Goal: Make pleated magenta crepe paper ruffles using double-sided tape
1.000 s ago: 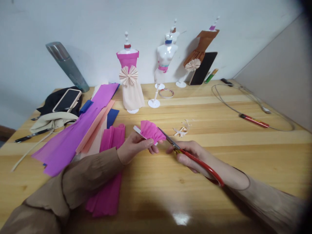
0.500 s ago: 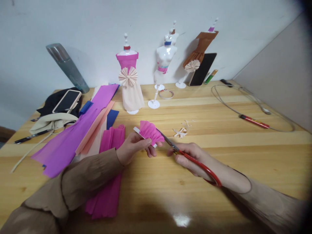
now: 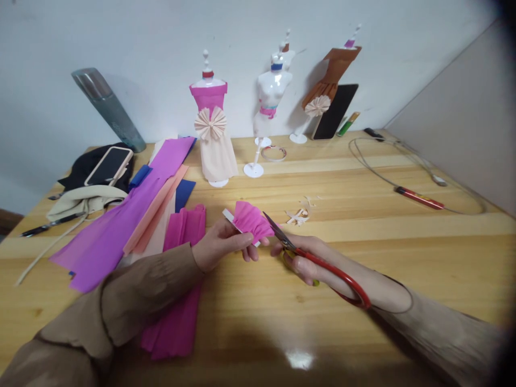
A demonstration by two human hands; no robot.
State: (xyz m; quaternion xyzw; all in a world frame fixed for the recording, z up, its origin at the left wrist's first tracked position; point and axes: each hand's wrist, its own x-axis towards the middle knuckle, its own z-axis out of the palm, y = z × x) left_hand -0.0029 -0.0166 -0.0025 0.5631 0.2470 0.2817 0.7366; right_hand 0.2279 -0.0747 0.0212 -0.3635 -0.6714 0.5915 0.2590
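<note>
A small craft workspace, by its contents: a wood-grained bench (image 3: 439, 252) against a white wall (image 3: 153, 43) carries miniature dress forms (image 3: 274, 88), some clothed, with coloured sheets (image 3: 116, 231) and pale scraps (image 3: 299, 216), red-handled scissors (image 3: 322, 263) held above it; whether home or studio, I cannot tell

Under soft light, glare whitens 1 patch of table (image 3: 258, 322), faint shadows mark the wall (image 3: 161, 54), and a blurred dark band edges the right.
</note>
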